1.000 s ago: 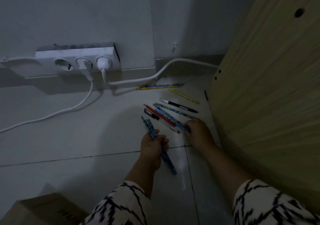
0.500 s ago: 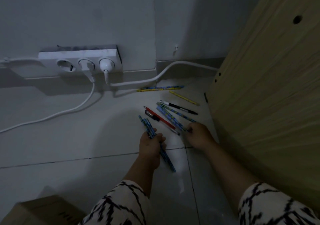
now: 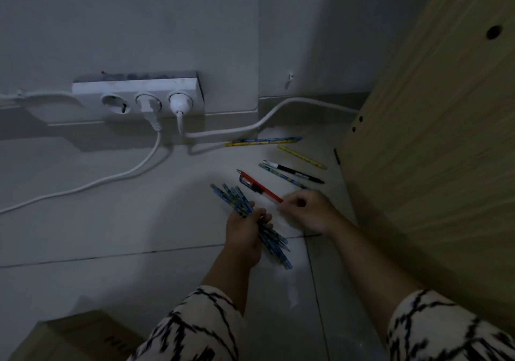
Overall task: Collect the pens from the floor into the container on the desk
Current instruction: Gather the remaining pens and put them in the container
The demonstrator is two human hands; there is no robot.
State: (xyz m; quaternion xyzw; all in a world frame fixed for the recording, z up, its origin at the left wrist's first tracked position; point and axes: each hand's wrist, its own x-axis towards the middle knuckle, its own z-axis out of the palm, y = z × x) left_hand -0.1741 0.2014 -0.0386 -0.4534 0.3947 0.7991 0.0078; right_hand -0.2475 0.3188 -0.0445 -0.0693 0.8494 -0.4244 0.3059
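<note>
Left grip (image 3: pixel 245 231): curled round a bundle of blue patterned pens (image 3: pixel 250 216), ends fanning out either side. Right grip (image 3: pixel 306 210): fingers bent onto the near end of the red pen (image 3: pixel 260 186); blur hides whether it is truly pinched. Advice: secure the red pen, pass it leftward into the bundle. Both forearms extended low over the floor (image 3: pixel 111 221). More pens lie beyond the right grip. Container not in view.

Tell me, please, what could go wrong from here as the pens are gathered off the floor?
The left hand already holds a fanned bundle of blue pens; adding the red pen that the right hand is picking up may loosen that grip and spill some. The two pens by the wall lie close to the white cable, so reaching there might snag it.
</note>
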